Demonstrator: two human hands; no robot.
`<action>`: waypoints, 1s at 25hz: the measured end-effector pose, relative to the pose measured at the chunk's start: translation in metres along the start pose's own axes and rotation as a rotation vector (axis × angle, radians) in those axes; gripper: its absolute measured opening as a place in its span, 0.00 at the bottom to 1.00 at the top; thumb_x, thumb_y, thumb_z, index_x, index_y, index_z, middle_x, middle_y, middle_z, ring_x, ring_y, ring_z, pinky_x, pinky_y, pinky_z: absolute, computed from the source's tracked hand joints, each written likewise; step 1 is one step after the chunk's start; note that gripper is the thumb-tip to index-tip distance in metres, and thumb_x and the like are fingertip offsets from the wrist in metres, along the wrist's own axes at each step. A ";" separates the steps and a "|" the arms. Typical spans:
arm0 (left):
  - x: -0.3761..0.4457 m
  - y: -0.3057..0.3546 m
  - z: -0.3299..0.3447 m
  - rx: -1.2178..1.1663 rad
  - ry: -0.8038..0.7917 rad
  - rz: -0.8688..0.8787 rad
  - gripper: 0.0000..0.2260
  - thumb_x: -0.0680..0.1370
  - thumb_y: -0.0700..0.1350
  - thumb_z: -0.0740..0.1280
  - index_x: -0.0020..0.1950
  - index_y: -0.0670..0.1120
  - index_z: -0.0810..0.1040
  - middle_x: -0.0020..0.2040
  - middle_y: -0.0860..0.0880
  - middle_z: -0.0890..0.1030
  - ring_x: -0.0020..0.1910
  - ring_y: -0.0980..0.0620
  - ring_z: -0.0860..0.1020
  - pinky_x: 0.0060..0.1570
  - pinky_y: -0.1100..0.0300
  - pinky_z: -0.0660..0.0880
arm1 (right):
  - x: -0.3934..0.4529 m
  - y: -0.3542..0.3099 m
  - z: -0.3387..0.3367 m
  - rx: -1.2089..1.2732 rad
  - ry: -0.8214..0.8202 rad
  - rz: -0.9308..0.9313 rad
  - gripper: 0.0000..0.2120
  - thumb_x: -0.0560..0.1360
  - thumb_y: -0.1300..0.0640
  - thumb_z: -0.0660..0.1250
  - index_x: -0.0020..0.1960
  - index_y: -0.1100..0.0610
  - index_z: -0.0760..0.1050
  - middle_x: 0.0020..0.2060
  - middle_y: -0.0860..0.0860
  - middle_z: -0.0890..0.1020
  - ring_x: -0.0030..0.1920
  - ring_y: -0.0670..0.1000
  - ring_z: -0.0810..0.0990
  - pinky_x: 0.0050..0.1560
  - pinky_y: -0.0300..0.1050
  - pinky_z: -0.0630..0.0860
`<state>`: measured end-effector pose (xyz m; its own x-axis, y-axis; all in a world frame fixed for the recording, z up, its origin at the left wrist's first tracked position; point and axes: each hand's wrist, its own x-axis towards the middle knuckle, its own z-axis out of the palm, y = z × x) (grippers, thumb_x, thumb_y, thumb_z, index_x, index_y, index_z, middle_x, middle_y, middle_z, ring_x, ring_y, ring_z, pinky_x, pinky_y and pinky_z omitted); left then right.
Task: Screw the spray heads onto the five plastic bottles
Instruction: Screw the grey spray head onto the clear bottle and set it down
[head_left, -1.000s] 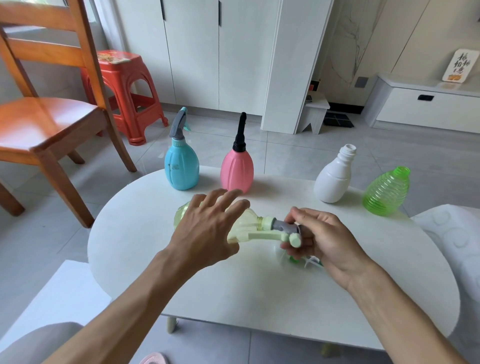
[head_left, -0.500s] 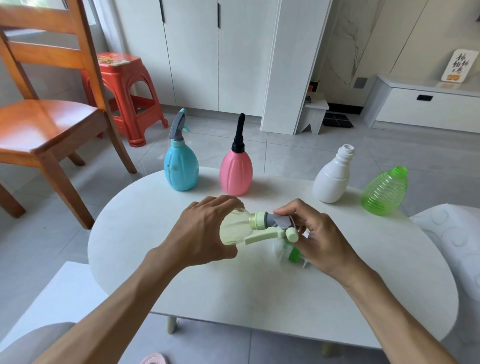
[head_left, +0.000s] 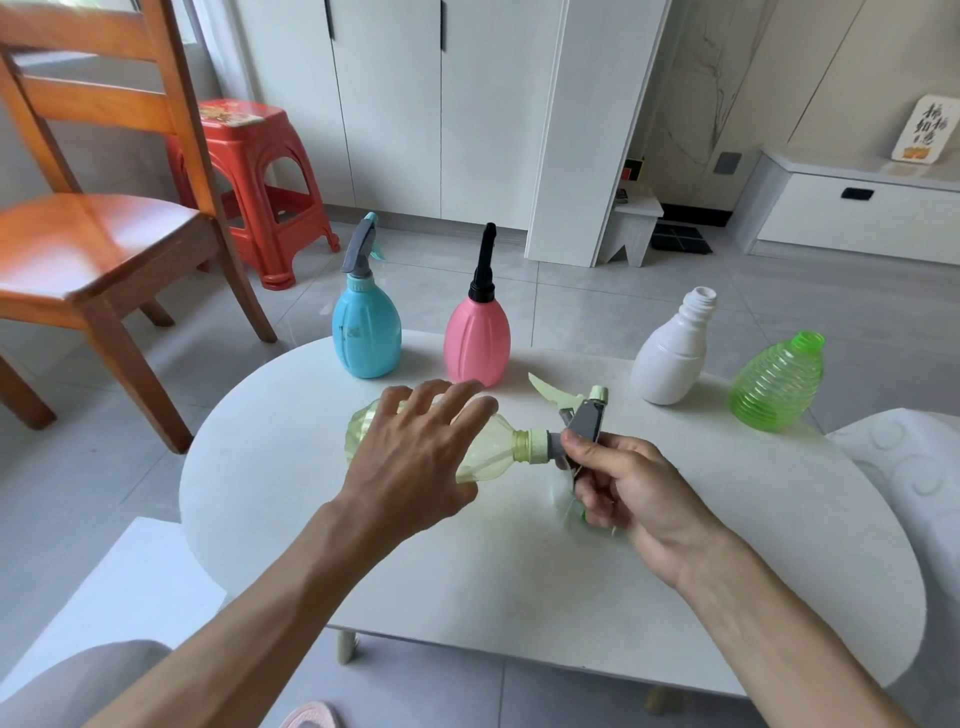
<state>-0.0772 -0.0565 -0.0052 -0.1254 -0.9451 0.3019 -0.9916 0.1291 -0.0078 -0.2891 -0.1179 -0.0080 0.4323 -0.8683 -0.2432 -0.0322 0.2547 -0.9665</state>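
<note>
A pale yellow-green bottle (head_left: 488, 452) lies sideways above the white round table (head_left: 467, 582). My left hand (head_left: 415, 457) lies over its body with fingers spread. My right hand (head_left: 628, 493) pinches the grey spray head (head_left: 584, 421) sitting on its neck, with the pale green trigger pointing up and away. A blue bottle (head_left: 366, 332) and a pink bottle (head_left: 477, 338) stand at the back with heads on. The white bottle (head_left: 672, 358) and the ribbed green bottle (head_left: 776, 384) at the right have bare necks. A further spray part (head_left: 582, 512) shows blurred under my right hand.
A wooden chair (head_left: 93, 244) and a red plastic stool (head_left: 249, 171) stand on the floor left of the table. A white patterned cushion (head_left: 914, 467) borders the table's right edge. White cabinets fill the back wall.
My left hand went from gripping the bottle to lying on it with spread fingers. The spray head has turned, so its trigger now points up. The bottle shifted slightly left.
</note>
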 end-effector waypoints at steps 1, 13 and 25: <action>0.001 -0.001 0.000 -0.008 0.005 -0.008 0.30 0.62 0.50 0.77 0.63 0.48 0.76 0.67 0.49 0.77 0.61 0.41 0.77 0.53 0.46 0.73 | -0.001 0.003 0.003 -0.021 0.004 -0.058 0.10 0.76 0.52 0.70 0.41 0.59 0.78 0.21 0.51 0.72 0.21 0.45 0.64 0.24 0.37 0.59; 0.001 -0.022 -0.004 -0.245 -0.200 0.015 0.32 0.61 0.57 0.73 0.64 0.57 0.71 0.56 0.59 0.78 0.49 0.50 0.76 0.45 0.56 0.69 | 0.001 0.000 -0.012 -0.797 -0.068 -0.600 0.11 0.75 0.44 0.68 0.45 0.51 0.74 0.29 0.46 0.74 0.29 0.49 0.70 0.34 0.47 0.70; -0.003 -0.019 -0.009 -0.084 -0.040 0.078 0.31 0.62 0.54 0.73 0.64 0.51 0.74 0.64 0.54 0.77 0.58 0.46 0.77 0.52 0.48 0.73 | -0.003 0.000 0.006 -0.044 -0.053 -0.011 0.13 0.70 0.44 0.72 0.38 0.54 0.81 0.21 0.52 0.72 0.21 0.46 0.64 0.24 0.39 0.60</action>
<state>-0.0581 -0.0534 0.0027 -0.2045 -0.9422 0.2654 -0.9729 0.2255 0.0507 -0.2852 -0.1127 -0.0069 0.4800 -0.8469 -0.2290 -0.0663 0.2253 -0.9720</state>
